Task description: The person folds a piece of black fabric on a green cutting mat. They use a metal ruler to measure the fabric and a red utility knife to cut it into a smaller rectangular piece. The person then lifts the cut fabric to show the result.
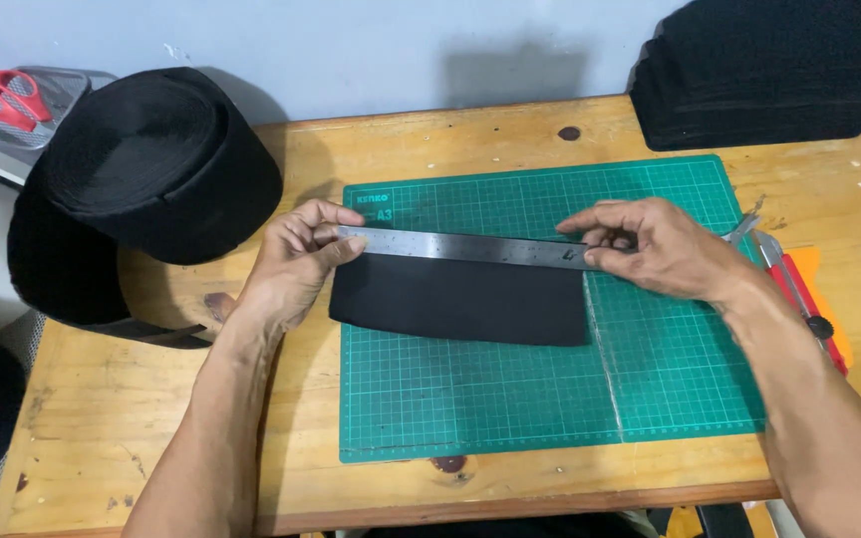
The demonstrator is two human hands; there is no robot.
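Note:
A steel ruler [460, 246] lies across the top edge of a black fabric strip [460, 301] on a green cutting mat [550, 389]. My left hand [296, 264] pinches the ruler's left end, thumb on top, and also rests on the strip's left edge. My right hand [655, 247] presses down on the ruler's right end with its fingertips, near the strip's right edge. The strip lies flat, its lower edge slightly curved.
The mat sits on a wooden table [151, 418]. Two large rolls of black band [146, 164] stand at the left. A stack of black pieces [759, 75] is at the back right. A red utility knife [799, 294] lies right of the mat. Red scissors [2, 98] rest far left.

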